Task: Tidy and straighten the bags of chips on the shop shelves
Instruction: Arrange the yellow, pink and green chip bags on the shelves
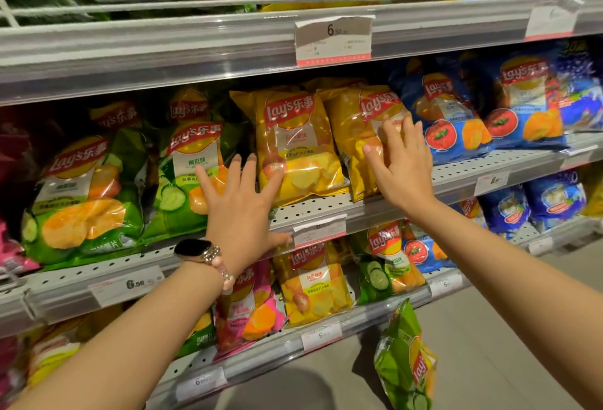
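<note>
Hands (239,204) (403,161) flat against yellow bags (295,145)

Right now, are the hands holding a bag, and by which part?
Nothing is gripped. The right hand lies with straight fingers on the front of a yellow bag; the left hand is spread open before the shelf.

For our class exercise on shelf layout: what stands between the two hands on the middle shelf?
In the head view, one upright yellow chip bag stands between the left hand and the right hand.
</note>
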Action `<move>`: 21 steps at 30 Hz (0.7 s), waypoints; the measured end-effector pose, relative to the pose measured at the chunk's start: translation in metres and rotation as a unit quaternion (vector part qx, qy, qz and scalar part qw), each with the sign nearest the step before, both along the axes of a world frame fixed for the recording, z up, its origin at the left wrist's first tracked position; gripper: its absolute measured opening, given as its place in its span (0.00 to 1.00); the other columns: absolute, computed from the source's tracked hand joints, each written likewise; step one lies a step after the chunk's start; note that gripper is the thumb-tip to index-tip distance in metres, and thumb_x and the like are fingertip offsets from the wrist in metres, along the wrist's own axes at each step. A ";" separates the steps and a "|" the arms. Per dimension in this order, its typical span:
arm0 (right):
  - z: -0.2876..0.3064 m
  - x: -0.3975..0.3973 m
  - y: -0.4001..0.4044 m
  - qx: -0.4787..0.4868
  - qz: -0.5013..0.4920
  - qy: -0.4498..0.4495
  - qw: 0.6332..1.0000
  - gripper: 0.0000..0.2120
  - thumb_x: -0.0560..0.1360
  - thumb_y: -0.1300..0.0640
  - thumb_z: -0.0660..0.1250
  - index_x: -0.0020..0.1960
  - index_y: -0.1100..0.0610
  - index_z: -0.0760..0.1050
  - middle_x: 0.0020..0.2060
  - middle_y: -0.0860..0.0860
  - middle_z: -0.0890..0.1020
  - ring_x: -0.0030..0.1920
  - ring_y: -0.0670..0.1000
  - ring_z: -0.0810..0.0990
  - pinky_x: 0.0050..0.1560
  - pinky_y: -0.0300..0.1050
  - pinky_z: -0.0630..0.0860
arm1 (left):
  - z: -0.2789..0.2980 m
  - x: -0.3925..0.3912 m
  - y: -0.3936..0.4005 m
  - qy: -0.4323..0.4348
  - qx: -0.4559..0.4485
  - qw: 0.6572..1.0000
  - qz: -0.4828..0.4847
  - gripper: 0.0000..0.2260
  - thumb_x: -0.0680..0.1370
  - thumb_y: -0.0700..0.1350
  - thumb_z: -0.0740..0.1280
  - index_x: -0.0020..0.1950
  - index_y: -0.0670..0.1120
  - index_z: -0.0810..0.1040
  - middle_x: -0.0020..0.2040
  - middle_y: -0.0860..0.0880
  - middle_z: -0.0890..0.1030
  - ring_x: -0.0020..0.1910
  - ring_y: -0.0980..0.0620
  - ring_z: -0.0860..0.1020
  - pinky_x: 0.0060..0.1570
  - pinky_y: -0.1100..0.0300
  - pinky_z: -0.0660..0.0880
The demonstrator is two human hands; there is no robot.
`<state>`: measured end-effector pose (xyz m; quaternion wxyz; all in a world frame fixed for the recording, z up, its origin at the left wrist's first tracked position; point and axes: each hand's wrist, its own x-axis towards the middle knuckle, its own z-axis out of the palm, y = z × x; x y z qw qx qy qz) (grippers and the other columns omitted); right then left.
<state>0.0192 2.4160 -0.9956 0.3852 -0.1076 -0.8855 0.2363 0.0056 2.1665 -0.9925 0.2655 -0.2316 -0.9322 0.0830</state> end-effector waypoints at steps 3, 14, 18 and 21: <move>-0.015 0.019 -0.008 0.005 0.042 0.096 0.994 0.25 0.79 0.49 0.60 0.72 0.57 0.64 0.74 0.57 0.60 0.75 0.57 0.57 0.71 0.57 0.57 | -0.019 0.018 -0.005 0.055 0.054 0.994 -0.083 0.44 0.65 0.61 0.76 0.76 0.50 0.62 0.76 0.36 0.59 0.75 0.36 0.57 0.66 0.29 0.42; -0.128 0.060 -0.007 0.143 0.202 -0.050 0.968 0.14 0.74 0.60 0.64 0.58 0.62 0.77 0.52 0.56 0.78 0.52 0.54 0.78 0.47 0.47 0.77 | -0.156 0.034 -0.030 -0.041 -0.021 0.988 -0.145 0.41 0.54 0.58 0.81 0.63 0.49 0.71 0.59 0.39 0.78 0.63 0.40 0.70 0.56 0.38 0.73; -0.149 0.041 0.003 0.074 0.051 -0.161 0.983 0.26 0.71 0.59 0.70 0.67 0.60 0.69 0.67 0.60 0.69 0.66 0.60 0.68 0.62 0.52 0.69 | -0.190 0.011 -0.036 -0.221 -0.050 0.971 0.078 0.55 0.64 0.69 0.71 0.76 0.59 0.36 0.78 0.44 0.43 0.77 0.40 0.44 0.69 0.32 0.46; -0.157 0.031 0.008 0.073 -0.020 -0.191 0.979 0.31 0.68 0.54 0.74 0.67 0.60 0.67 0.69 0.63 0.65 0.68 0.64 0.65 0.63 0.57 0.69 | -0.209 0.004 -0.039 -0.254 -0.021 0.961 0.110 0.56 0.64 0.67 0.73 0.75 0.60 0.33 0.78 0.45 0.43 0.77 0.40 0.43 0.70 0.33 0.48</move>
